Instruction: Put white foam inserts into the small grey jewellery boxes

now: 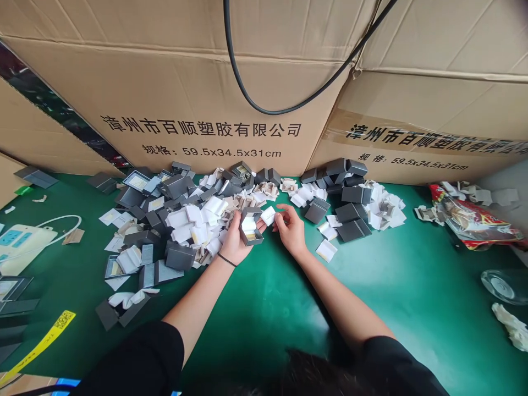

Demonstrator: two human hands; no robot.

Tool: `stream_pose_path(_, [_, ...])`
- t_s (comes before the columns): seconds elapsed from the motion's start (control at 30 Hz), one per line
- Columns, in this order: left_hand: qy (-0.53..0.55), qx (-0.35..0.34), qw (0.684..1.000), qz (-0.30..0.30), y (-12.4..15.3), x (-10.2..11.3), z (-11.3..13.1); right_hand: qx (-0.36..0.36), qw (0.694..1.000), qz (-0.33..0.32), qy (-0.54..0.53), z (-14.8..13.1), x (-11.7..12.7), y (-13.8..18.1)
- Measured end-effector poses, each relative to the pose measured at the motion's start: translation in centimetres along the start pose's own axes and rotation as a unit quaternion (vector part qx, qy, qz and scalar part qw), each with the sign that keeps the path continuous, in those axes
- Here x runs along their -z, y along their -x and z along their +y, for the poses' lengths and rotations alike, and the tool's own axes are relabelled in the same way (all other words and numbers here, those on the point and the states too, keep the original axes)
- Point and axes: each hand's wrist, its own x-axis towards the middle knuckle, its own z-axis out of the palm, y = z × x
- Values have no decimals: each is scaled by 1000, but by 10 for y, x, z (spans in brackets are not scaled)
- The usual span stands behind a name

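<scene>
My left hand [236, 242], with a black band at the wrist, is closed around a small dark grey box [252, 237]. That box stands open, and a white lining and a bit of yellow show inside it. Between the thumb and fingers of my right hand [291, 231] is a small white card insert [268, 215], held just to the right of the box. Left of my left hand lies a heap of dark boxes [180, 256] mixed with white paper inserts [200, 220]. Beyond my right hand are more dark boxes [353, 223] and a pile of white inserts [385, 206].
Large cardboard cartons [198, 88] wall off the back of the green table [264, 313]. A black cable [280, 111] hangs in front of them. At left sit a white power strip [25, 247] and a yellow tape [45, 341]; at right, a red plastic bag [474, 220] and a clear cup [503, 286].
</scene>
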Motion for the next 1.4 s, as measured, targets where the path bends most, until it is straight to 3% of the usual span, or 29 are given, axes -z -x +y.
stream_pose_path(0.23, [-5,-14,1000,28,-2,5,-1,45,991,101,73,-4,1,1])
stream_pose_path(0.5, [15,2,1000,-1,6,2,2,182,970,117,109,-5,-2,12])
stream_pose_path(0.63, [-1,38,999,-32,9,-3,1,239,959,75,136,-7,-4,18])
stream_pose_path(0.8, [1,72,997,-7,10,-6,-1,302,937,30,173,-6,-2,13])
stream_pose_path(1.1, [20,78,997,8,9,-6,-2,303,938,-9,168,-4,-1,8])
stream_pose_path(1.4, [-29,49,998,-13,6,3,-6,309,939,-19,148,-3,-2,8])
